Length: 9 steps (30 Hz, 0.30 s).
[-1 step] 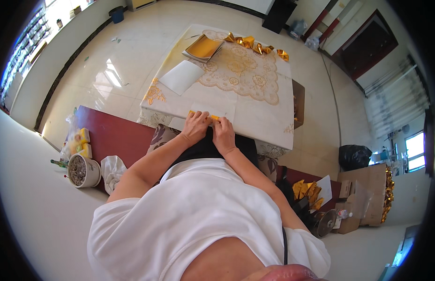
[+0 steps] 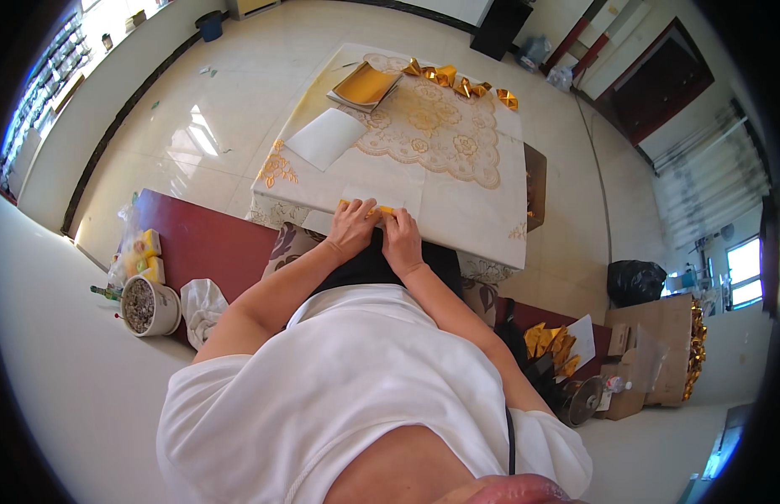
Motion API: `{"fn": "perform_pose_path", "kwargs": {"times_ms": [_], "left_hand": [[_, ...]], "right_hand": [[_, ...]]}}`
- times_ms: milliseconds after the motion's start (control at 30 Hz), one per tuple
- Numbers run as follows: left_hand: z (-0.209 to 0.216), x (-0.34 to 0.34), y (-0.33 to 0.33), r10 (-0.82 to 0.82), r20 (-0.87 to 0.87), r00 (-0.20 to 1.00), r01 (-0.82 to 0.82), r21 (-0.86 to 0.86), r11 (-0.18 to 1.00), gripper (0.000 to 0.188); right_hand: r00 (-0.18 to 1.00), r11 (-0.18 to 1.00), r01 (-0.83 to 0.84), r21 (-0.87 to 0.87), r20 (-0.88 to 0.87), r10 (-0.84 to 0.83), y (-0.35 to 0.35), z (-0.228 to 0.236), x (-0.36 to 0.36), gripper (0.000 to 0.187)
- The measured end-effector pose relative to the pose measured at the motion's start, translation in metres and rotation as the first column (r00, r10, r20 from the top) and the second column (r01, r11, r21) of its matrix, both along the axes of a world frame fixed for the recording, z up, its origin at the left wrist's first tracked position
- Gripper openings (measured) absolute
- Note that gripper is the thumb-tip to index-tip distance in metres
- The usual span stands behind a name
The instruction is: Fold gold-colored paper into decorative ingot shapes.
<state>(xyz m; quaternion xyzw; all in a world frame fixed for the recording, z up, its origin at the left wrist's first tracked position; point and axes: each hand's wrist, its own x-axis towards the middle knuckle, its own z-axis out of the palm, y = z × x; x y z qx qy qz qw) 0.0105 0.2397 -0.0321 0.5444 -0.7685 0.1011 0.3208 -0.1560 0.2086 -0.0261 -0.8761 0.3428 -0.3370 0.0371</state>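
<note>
At the near edge of the cloth-covered table, a narrow strip of gold-yellow paper [image 2: 383, 210] lies under both my hands. My left hand [image 2: 353, 227] has its fingers bent and pressed down on the strip's left and middle part. Close beside it, my right hand [image 2: 401, 235] pinches the right part, its fingertips almost meeting the left ones. My fingers hide much of the strip, so its folds cannot be made out. A stack of gold paper sheets [image 2: 367, 84] rests farther up the table, with a white sheet [image 2: 326, 139] nearer to me.
Several folded shiny gold pieces [image 2: 464, 86] line the table's far edge. On the red bench [image 2: 213, 227] at left stand a white pot [image 2: 152, 309] and a crumpled white cloth [image 2: 202, 304]. To the right are gold foil pieces [image 2: 554, 344], cardboard boxes [image 2: 650, 336] and a black bag [image 2: 635, 281].
</note>
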Motion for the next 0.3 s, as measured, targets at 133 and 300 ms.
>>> {"fn": "perform_pose_path", "kwargs": {"times_ms": [133, 300], "left_hand": [[0.006, -0.011, -0.007, 0.156, -0.034, 0.987, -0.157, -0.056, 0.986, 0.025], [0.004, -0.017, -0.022, 0.23, -0.021, 0.973, -0.23, -0.065, 0.971, 0.026]], "right_hand": [[0.986, 0.991, -0.065, 0.115, 0.163, 0.046, -0.009, 0.011, 0.006, 0.036], [0.961, 0.979, -0.134, 0.154, 0.261, 0.091, -0.026, 0.019, 0.014, 0.04]]}}
